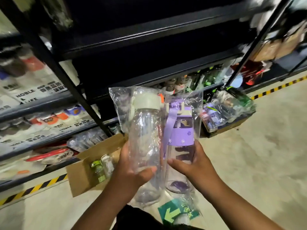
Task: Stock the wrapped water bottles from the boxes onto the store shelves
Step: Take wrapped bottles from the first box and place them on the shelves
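Two wrapped bottles are held up side by side in front of the person, both upright and each in its own clear plastic bag. The left hand grips the tall clear bottle with the pale lid around its lower half, the thumb across the front and the fingers curled behind. The right hand grips the shorter purple bottle just under its purple band, with the thumb pointing in toward the other bottle. A purple strap hangs down between the two bottles, and their bags press against each other there.

Below and behind the left hand, an open cardboard box sits on the floor against the foot of the shelves; a green-lidded bottle and another clear one lie inside it. To the right, beyond the purple bottle, a second box holds a heap of bagged bottles.

Black shelves rise behind the held bottles. The upper levels are dark, and the lowest one holds a row of dark and green bottles. The shelves on the left carry packaged goods, which are blurred. Yellow-and-black tape runs along the floor at the base of the shelves, and a green arrow sticker lies on the floor under the bottles.
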Available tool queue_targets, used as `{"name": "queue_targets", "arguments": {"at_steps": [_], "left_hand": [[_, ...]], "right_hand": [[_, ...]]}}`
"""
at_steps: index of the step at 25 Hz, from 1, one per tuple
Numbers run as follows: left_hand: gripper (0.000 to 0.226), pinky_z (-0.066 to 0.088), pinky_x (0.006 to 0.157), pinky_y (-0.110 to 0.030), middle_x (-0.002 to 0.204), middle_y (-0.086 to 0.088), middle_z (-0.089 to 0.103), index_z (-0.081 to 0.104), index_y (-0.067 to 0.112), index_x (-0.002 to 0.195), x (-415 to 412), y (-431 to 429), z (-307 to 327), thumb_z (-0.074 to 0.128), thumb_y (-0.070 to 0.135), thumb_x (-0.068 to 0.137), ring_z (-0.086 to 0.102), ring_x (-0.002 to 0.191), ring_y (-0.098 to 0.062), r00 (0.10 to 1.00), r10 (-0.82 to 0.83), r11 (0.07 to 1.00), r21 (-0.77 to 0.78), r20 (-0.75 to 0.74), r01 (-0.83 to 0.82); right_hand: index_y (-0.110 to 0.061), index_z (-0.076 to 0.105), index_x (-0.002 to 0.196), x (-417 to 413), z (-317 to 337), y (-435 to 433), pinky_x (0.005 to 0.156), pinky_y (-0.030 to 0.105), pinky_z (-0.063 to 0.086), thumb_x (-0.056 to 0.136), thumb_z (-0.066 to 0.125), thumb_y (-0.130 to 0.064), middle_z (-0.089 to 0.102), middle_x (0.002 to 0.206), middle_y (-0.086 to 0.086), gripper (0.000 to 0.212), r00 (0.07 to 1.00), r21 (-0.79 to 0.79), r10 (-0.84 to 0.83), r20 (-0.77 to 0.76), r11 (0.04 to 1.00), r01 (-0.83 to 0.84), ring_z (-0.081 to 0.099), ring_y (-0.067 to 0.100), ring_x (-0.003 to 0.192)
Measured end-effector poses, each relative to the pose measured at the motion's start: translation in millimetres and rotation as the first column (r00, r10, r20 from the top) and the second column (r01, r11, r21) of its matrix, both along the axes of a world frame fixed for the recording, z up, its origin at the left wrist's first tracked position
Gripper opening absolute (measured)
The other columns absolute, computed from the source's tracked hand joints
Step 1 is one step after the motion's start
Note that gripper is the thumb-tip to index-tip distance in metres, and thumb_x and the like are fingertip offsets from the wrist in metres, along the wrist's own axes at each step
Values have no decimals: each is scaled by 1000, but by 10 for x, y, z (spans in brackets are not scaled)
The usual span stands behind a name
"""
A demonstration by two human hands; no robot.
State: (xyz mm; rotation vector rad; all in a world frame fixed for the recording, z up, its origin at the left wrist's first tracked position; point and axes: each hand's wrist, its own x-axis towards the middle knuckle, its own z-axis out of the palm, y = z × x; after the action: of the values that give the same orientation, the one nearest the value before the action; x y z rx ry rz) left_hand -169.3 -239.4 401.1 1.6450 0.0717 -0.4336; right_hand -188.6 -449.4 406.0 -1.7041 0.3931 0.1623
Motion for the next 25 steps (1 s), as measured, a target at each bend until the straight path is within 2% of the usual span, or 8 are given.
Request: {"name": "queue_targets", "arguments": {"at_steps": [2,5,7,10,13,19,21,25], "left_hand": [[96,54,95,-40,128,23,64,38,73,122,18,-451,93,90,42,48,64,118,-8,995,-104,991,-84,-9,103],[97,58,72,-22,110,40,64,37,68,122,127,-1066,263,91,41,46,67,104,4,987,-161,981,-108,27,163],[91,56,66,-16,105,38,66,36,62,126,284,-1411,317,89,35,57,67,101,5,980,-188,976,-100,60,194],[89,57,74,-19,116,22,68,36,60,133,669,-1947,317,86,19,71,67,108,-1,962,-265,958,-96,65,271],[82,56,84,-29,124,14,66,40,64,128,1125,-2474,215,80,20,71,66,112,-7,942,-322,938,-100,92,331],[96,54,87,-27,132,23,61,33,51,143,2233,-3333,296,84,26,65,60,120,0,907,-402,881,-214,129,421],[93,56,77,-20,122,30,64,35,49,140,2593,-3562,348,83,21,65,64,113,2,898,-416,870,-223,145,440],[107,56,80,-20,117,22,69,35,34,142,3133,-3960,466,93,33,51,68,109,-6,905,-395,878,-222,161,423]], "right_hand": [[-40,49,118,-119,110,-456,78,24,54,48,83,-54,64,108,-10,79,997,15,-71,17,997,71,66,5,92],[-39,50,121,-166,218,-1014,85,31,56,49,84,-52,66,109,-8,80,982,35,-181,51,983,179,67,7,94],[-38,51,122,-112,250,-1330,88,36,56,51,85,-48,69,108,-8,80,964,65,-254,80,966,249,68,10,96],[-32,51,125,109,276,-1798,89,38,56,57,85,-35,73,105,-9,76,935,99,-337,109,940,327,70,12,96],[-30,51,127,480,280,-2227,89,34,55,60,87,-29,72,107,-11,75,926,84,-360,116,932,351,70,9,97],[-24,54,123,1471,339,-3071,66,20,54,74,83,-6,75,99,-7,60,890,100,-437,130,899,426,72,9,88],[-24,54,123,1793,361,-3256,69,22,55,73,84,-7,75,102,-6,61,874,90,-460,156,888,451,72,10,92],[-26,55,123,2354,421,-3602,82,28,56,68,88,-10,73,108,-6,66,877,87,-445,181,896,436,71,11,98]]}}
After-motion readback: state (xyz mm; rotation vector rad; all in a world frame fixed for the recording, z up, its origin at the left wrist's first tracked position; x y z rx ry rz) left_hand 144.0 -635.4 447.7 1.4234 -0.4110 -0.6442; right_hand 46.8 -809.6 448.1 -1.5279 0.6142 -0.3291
